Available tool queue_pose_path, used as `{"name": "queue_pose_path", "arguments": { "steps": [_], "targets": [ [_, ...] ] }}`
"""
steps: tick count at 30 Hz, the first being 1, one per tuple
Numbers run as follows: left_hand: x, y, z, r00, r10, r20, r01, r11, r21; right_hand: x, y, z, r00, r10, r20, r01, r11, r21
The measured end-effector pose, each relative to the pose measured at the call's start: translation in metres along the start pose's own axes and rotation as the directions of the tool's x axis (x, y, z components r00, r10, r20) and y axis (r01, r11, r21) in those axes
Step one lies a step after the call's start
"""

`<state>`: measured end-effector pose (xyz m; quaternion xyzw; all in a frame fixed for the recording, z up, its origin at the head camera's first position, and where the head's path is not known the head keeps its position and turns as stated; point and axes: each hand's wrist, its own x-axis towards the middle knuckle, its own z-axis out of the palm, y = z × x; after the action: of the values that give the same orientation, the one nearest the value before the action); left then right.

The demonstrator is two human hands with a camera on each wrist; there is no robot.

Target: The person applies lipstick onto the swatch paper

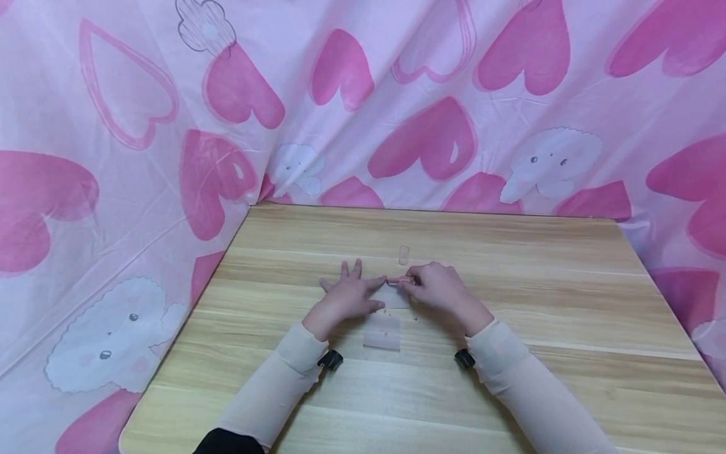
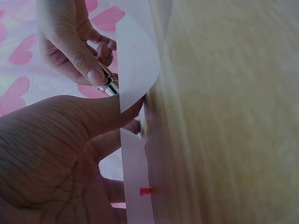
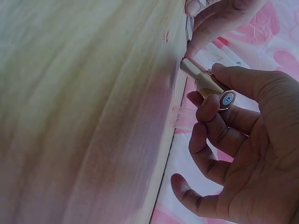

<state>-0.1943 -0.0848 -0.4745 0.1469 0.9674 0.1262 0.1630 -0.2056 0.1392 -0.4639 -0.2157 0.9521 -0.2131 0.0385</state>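
My right hand pinches a lipstick between thumb and fingers, its gold tube tilted down toward the table. The flat bottom carries a round blue-white label. My left hand rests on the table with its fingers spread. Its index fingertip is right at the lipstick's far end, and its thumb lies by a thin, pale sheet. In the left wrist view the sheet's edge curls up beside the thumb. A second translucent sheet lies nearer the body. A small red piece shows beyond the left thumb.
A small clear rounded case lies behind the hands. Several tiny specks lie around the sheets, one of them a speck at the right. The wooden table is bordered by a pink heart-patterned curtain behind and at the sides.
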Motion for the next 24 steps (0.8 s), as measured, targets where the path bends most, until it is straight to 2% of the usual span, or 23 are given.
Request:
{"name": "queue_pose_path", "arguments": {
  "steps": [24],
  "targets": [
    [0.0006,0.0004,-0.0003,1.0,-0.006,0.01,0.006,1.0,0.007,-0.0036,-0.0038,-0.0007,1.0,-0.007,0.007,0.007,1.0,-0.012]
  ]
}}
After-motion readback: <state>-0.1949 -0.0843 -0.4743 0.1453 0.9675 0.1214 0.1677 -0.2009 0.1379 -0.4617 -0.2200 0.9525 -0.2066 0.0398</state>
